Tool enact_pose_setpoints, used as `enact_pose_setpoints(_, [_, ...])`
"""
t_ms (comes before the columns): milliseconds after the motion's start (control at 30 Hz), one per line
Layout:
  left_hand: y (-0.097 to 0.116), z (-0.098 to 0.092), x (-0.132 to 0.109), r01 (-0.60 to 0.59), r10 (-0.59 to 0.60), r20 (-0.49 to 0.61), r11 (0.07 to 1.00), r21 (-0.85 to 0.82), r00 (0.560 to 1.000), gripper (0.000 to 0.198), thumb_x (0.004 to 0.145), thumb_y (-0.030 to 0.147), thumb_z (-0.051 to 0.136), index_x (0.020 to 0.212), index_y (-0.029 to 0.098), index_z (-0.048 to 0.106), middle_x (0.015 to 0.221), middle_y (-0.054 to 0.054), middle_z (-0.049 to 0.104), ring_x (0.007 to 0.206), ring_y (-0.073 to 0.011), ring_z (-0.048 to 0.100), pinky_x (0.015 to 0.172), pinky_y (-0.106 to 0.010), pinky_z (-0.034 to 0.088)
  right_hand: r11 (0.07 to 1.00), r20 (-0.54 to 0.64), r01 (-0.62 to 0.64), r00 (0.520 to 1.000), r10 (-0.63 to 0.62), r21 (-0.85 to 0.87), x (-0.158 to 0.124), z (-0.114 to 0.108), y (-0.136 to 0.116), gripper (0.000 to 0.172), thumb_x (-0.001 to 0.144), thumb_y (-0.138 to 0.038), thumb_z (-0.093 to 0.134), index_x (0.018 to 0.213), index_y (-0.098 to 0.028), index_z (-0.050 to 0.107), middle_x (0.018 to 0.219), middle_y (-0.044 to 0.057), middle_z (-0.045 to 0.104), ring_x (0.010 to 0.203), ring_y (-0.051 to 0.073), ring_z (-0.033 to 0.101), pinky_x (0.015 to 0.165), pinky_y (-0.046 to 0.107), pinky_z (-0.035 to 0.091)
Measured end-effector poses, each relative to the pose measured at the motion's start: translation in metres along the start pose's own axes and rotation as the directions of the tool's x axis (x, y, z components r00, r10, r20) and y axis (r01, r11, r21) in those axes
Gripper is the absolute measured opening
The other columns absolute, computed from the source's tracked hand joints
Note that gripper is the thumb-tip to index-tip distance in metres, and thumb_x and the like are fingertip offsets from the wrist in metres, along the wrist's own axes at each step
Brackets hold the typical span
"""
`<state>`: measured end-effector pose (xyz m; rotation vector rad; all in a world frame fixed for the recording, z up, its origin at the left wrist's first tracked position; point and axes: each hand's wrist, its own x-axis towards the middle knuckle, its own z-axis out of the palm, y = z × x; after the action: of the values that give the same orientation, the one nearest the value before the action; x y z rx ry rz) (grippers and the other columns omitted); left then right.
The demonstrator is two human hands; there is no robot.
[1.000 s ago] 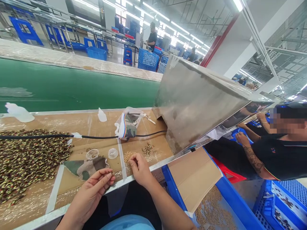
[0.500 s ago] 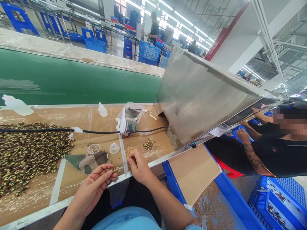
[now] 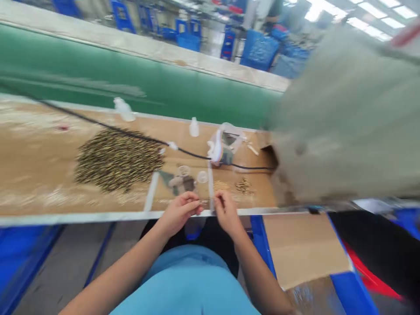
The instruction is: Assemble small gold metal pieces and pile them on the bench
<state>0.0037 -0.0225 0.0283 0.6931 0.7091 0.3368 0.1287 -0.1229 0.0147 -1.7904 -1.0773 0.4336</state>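
Observation:
My left hand (image 3: 180, 211) and my right hand (image 3: 225, 212) meet at the near edge of the cardboard-covered bench (image 3: 42, 166), fingers pinched toward each other. Between them is a small thin object (image 3: 205, 201) that motion blur keeps me from naming. Just beyond my fingers lie a camouflage fabric piece (image 3: 179, 183), two small clear cups (image 3: 193, 173) and little heaps of gold beads (image 3: 243, 186). A large pile of camouflage-patterned small parts (image 3: 118, 159) spreads to the left.
A black cable (image 3: 138, 136) crosses the bench to a clear bag with camouflage cloth (image 3: 225, 146). White squeeze bottles (image 3: 124, 109) stand near the green conveyor belt (image 3: 131, 87). A metal housing (image 3: 348, 118) blocks the right. A blue bin with cardboard (image 3: 305, 249) sits lower right.
The view swung left and down, blurring everything. My hands came closer together at the bench edge; the right hand moved from the bead heap toward the left hand.

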Motion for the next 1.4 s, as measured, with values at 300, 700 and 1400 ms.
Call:
enact_pose_setpoints(300, [-0.001, -0.012, 0.007, -0.007, 0.022, 0.126, 0.992, -0.123, 0.992, 0.040, 0.052, 0.028, 0.082, 0.074, 0.013, 0.052, 0.058, -0.001, 0.065, 0.054, -0.0118, 0.063, 0.056, -0.021, 0.046, 0.928, 0.121, 0.312, 0.949, -0.293, -0.204, 0.006, 0.002, 0.002, 0.011, 0.089, -0.025, 0.041, 0.083, -0.022, 0.049, 0.074, 0.001, 0.054, 0.068, 0.014, 0.050, 0.061, 0.027, 0.039])
enact_pose_setpoints(700, [-0.002, -0.017, 0.007, 0.009, 0.013, 0.184, 0.993, -0.118, 0.983, 0.037, 0.058, 0.030, 0.080, 0.076, 0.012, 0.054, 0.059, -0.003, 0.067, 0.056, -0.0114, 0.064, 0.059, -0.021, 0.048, 0.836, 0.200, 0.435, 0.900, -0.388, -0.335, 0.014, 0.000, -0.004, 0.020, 0.093, -0.030, 0.036, 0.079, -0.023, 0.048, 0.071, 0.001, 0.055, 0.068, 0.016, 0.051, 0.063, 0.030, 0.037])
enact_pose_setpoints(1400, [-0.002, -0.017, 0.007, 0.010, 0.003, 0.178, 0.997, -0.075, 0.984, 0.040, 0.056, 0.032, 0.082, 0.075, 0.011, 0.054, 0.059, -0.003, 0.067, 0.054, -0.0108, 0.063, 0.059, -0.022, 0.047, 0.748, 0.279, 0.551, 0.834, -0.476, -0.370, 0.017, -0.003, -0.009, 0.013, 0.092, -0.021, 0.040, 0.080, -0.021, 0.047, 0.071, -0.001, 0.056, 0.068, 0.014, 0.051, 0.068, 0.028, 0.036])
